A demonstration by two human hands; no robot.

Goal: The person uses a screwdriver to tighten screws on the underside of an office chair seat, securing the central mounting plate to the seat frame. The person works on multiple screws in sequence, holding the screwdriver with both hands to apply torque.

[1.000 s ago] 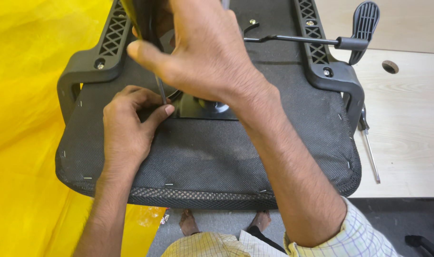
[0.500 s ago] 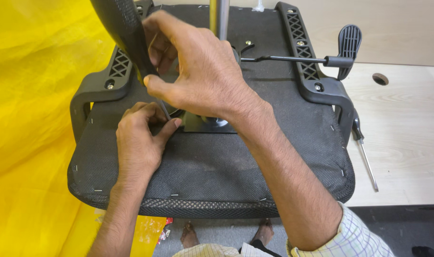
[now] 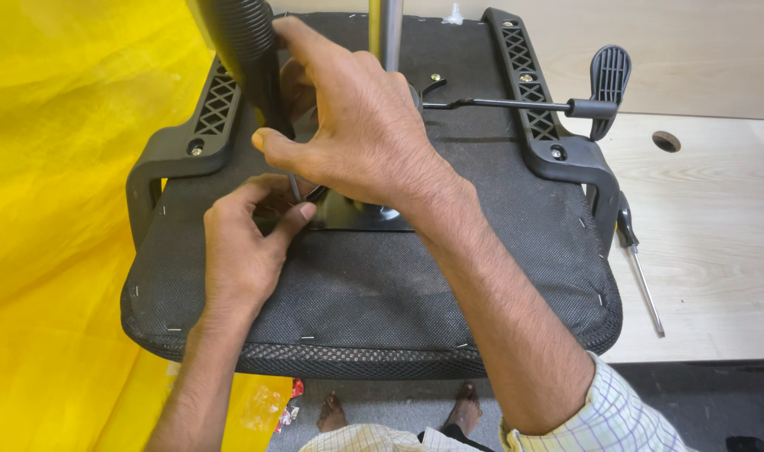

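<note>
Change since a second ago: the upturned black mesh-fabric chair seat sits lower in the head view, so more of its far edge shows; the ribbed black plastic cover and the shiny metal column have come into sight at the top; both hands stay at the same spot on the seat.
Left hand: rests on the fabric, fingers pinched together at the edge of the dark metal plate; what they pinch is hidden.
Right hand: reaches over the plate, thumb and forefinger closed on a thin dark metal tool standing upright just above the left fingers.
Seat place: underside up on the pale wood-grain tabletop, its near edge overhanging.
Arm brackets: two black plastic lattice brackets, one along each side.
Lever: thin black rod with a ribbed black paddle handle, pointing right.
Screwdriver: black-handled, silver-shafted screwdriver lying on the tabletop just beside the seat.
Left side: bright yellow sheet.
Wrappers: small red and clear crumpled wrappers on the floor below.
</note>
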